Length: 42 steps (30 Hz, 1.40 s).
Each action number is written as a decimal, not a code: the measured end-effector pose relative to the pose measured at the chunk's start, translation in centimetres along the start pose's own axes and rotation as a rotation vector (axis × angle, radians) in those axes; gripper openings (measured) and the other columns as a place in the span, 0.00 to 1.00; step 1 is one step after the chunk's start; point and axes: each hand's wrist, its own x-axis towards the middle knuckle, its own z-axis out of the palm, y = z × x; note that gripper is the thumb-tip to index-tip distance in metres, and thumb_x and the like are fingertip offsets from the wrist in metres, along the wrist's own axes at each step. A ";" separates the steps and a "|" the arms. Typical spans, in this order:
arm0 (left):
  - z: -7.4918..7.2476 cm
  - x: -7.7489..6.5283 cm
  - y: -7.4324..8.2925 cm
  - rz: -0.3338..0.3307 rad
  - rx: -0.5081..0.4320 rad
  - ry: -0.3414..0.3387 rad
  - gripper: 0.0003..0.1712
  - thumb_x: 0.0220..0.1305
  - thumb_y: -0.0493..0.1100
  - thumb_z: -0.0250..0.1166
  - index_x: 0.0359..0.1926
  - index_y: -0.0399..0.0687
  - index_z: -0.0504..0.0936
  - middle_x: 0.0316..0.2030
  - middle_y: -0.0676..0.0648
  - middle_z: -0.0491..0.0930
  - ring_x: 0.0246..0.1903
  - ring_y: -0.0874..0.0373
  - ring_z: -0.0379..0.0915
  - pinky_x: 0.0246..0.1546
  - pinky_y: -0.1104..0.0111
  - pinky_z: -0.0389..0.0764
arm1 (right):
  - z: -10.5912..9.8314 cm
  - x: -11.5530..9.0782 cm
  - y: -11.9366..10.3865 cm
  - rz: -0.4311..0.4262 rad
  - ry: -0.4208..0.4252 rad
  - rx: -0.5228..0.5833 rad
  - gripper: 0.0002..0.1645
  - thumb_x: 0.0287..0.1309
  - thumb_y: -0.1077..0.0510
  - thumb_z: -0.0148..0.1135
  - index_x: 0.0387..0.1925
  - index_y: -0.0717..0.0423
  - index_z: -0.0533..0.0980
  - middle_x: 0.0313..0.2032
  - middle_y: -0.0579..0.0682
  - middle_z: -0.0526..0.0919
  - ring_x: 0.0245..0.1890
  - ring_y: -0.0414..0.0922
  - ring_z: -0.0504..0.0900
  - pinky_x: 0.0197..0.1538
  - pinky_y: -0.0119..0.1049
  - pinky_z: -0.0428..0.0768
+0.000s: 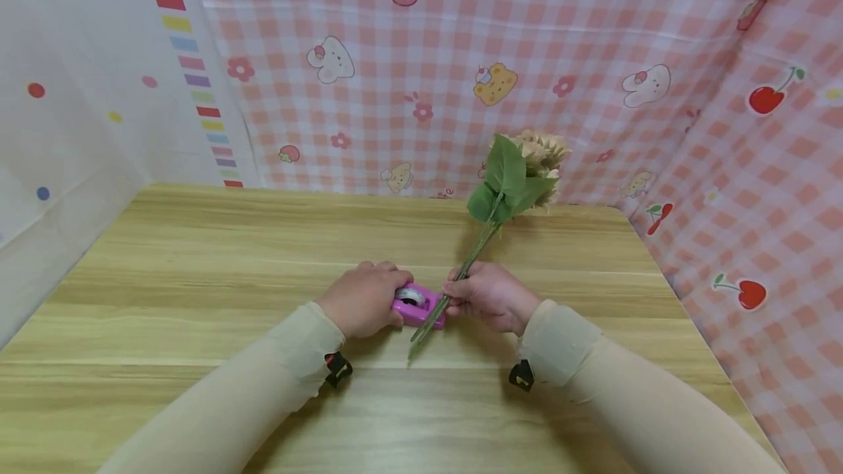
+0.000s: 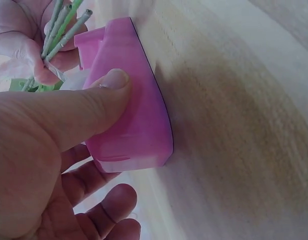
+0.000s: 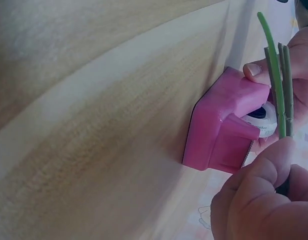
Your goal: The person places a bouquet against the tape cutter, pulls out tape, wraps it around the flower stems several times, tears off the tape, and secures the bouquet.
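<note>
A pink tape dispenser (image 1: 435,319) with a roll of clear tape stands on the wooden table. My left hand (image 1: 366,300) grips its rear end, thumb along the near side in the left wrist view. My right hand (image 1: 495,297) pinches the green stems (image 1: 476,247) of a bunch of artificial flowers (image 1: 544,152) with cream blooms and green leaves. The bunch slants up and away to the right, and its cut stem ends (image 3: 280,75) cross above the dispenser's front. In the right wrist view the fingers of the right hand are close beside the dispenser's toothed edge.
The wood-grain table (image 1: 197,262) reaches back to a pink checked cloth (image 1: 369,93) with cartoon prints. More checked cloth (image 1: 777,189) hangs at the right, and a white dotted cloth (image 1: 72,93) at the left. Dark wrist straps (image 1: 339,370) show below both sleeves.
</note>
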 end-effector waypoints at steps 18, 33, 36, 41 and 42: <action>0.0 -0.1 0.4 -0.019 -0.005 0.001 0.40 0.63 0.54 0.76 0.73 0.51 0.75 0.71 0.44 0.76 0.63 0.40 0.76 0.69 0.48 0.76 | -0.4 -0.4 -0.1 -0.015 -0.054 0.021 0.11 0.74 0.70 0.53 0.35 0.56 0.66 0.25 0.46 0.77 0.27 0.38 0.78 0.34 0.27 0.84; 0.0 -0.1 0.4 -0.013 0.010 0.014 0.39 0.63 0.53 0.76 0.72 0.49 0.75 0.69 0.42 0.77 0.61 0.39 0.77 0.67 0.49 0.77 | -0.3 0.0 -0.5 0.039 -0.054 0.045 0.15 0.74 0.68 0.49 0.28 0.53 0.66 0.25 0.47 0.79 0.27 0.39 0.80 0.37 0.29 0.86; 0.1 -0.1 0.4 -0.012 0.013 0.014 0.39 0.63 0.53 0.77 0.72 0.49 0.76 0.69 0.43 0.77 0.61 0.40 0.77 0.67 0.49 0.78 | -0.2 0.1 -0.6 0.040 -0.044 0.043 0.15 0.72 0.69 0.49 0.28 0.53 0.66 0.26 0.47 0.79 0.27 0.39 0.80 0.36 0.29 0.86; 0.1 -0.1 0.4 -0.016 0.015 0.014 0.39 0.62 0.53 0.77 0.71 0.49 0.76 0.68 0.43 0.78 0.60 0.40 0.77 0.66 0.49 0.78 | 0.1 0.2 -0.8 0.047 -0.017 0.054 0.17 0.67 0.70 0.51 0.23 0.53 0.66 0.27 0.47 0.76 0.28 0.40 0.80 0.36 0.28 0.86; 0.1 -0.1 0.4 -0.018 0.017 0.013 0.39 0.62 0.53 0.77 0.71 0.49 0.76 0.68 0.43 0.77 0.60 0.40 0.77 0.66 0.49 0.78 | 0.1 0.2 -0.8 0.048 -0.015 0.057 0.17 0.67 0.70 0.51 0.23 0.53 0.65 0.28 0.47 0.76 0.28 0.40 0.80 0.36 0.28 0.86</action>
